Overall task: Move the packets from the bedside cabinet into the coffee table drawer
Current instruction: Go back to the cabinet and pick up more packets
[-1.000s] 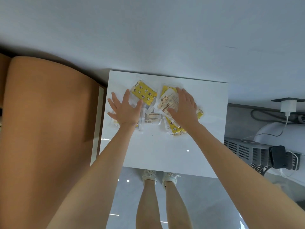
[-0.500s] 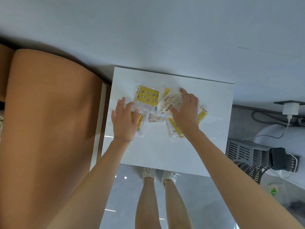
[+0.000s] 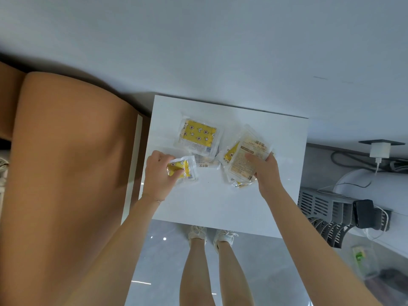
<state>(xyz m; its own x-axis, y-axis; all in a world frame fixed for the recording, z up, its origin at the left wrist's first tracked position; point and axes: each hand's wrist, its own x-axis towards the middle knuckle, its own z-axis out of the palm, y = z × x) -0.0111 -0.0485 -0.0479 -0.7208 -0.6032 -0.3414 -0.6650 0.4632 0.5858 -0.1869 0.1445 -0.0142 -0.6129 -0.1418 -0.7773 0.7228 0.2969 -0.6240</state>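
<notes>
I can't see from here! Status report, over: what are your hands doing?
Left hand shut on a yellow packet. Right hand shut on a stack of packets. Two packets left on the cabinet. Nothing in the way.

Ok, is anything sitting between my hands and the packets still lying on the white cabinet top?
Nothing visible blocks them. The starred yellow packet lies uncovered, just beyond the left hand, and the labelled packet lies between the two hands. Both hands already hold packets, though: the left a small yellow one, the right hand a stack.
</notes>
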